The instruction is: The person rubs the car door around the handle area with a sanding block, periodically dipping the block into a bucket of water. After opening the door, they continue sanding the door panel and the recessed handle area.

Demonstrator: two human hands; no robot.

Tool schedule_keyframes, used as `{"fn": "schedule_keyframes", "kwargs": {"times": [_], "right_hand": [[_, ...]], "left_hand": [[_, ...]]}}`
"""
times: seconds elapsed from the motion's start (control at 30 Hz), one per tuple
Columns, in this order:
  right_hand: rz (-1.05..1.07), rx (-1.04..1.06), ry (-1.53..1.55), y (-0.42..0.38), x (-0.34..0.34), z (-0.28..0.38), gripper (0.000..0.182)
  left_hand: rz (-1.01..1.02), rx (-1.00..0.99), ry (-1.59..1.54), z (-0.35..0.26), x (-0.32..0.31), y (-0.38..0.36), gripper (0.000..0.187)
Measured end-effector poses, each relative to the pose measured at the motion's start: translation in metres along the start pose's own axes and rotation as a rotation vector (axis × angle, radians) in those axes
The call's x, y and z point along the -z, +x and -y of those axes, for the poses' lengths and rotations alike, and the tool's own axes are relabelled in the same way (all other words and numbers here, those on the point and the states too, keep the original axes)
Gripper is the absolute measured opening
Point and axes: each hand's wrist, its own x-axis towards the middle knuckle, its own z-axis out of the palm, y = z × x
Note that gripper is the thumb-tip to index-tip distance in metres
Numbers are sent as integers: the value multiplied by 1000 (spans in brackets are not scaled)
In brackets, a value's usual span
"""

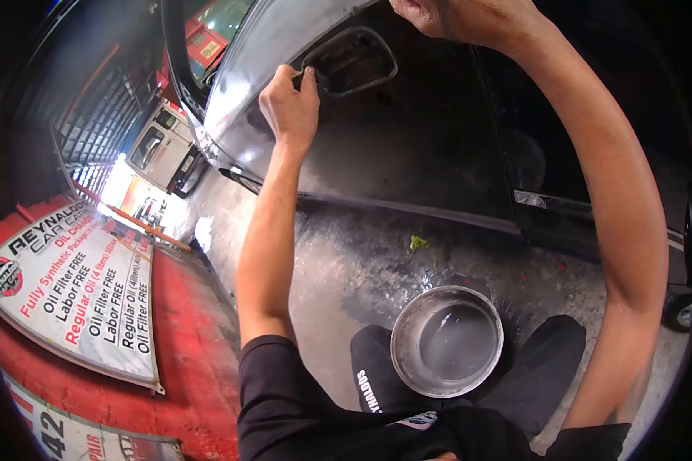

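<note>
My left hand (291, 110) is raised at the left edge of a rounded recess (359, 61) in the dark car panel (407, 146). Its thumb and fingers are pinched together at the recess rim, and whatever they may hold is too small to make out. My right hand (465, 17) is higher up against the panel at the top edge of the view, its fingers bent and partly cut off. What lies under or inside it is hidden. Between my knees stands a round metal basin (447, 342) with cloudy grey liquid in it.
A green clump (417, 243) lies on the wet concrete floor (323, 269) below the car's lower edge. At the left, a printed sign (77, 284) hangs on a red wall (196, 346). A white vehicle (161, 146) is parked farther back.
</note>
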Motion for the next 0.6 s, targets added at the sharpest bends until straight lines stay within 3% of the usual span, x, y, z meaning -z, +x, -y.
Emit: {"fn": "schedule_keyframes", "kwargs": {"times": [0.17,0.23,0.3,0.37,0.4,0.43,0.5,0.53,0.6], "right_hand": [[-12,-19,26,-1,2,0,19],[4,-22,57,1,3,0,18],[-54,-2,45,-1,-1,0,18],[-21,-15,54,-1,-1,0,18],[11,-21,55,-1,0,0,19],[11,-22,57,-1,0,1,19],[24,-36,38,-1,1,1,20],[23,-34,38,-1,1,2,20],[-22,-34,46,-1,0,1,20]], "left_hand": [[92,7,-300,20,-9,-11,27],[147,-43,58,5,8,10,29],[90,-76,97,-1,11,16,31],[49,49,8,-6,6,5,30],[-33,-19,-52,6,-5,-4,27],[42,-14,-261,8,-9,-14,26],[220,575,-633,5,-11,-29,21],[218,575,-633,8,-10,-26,21],[276,347,-457,16,-5,-13,24]]}}
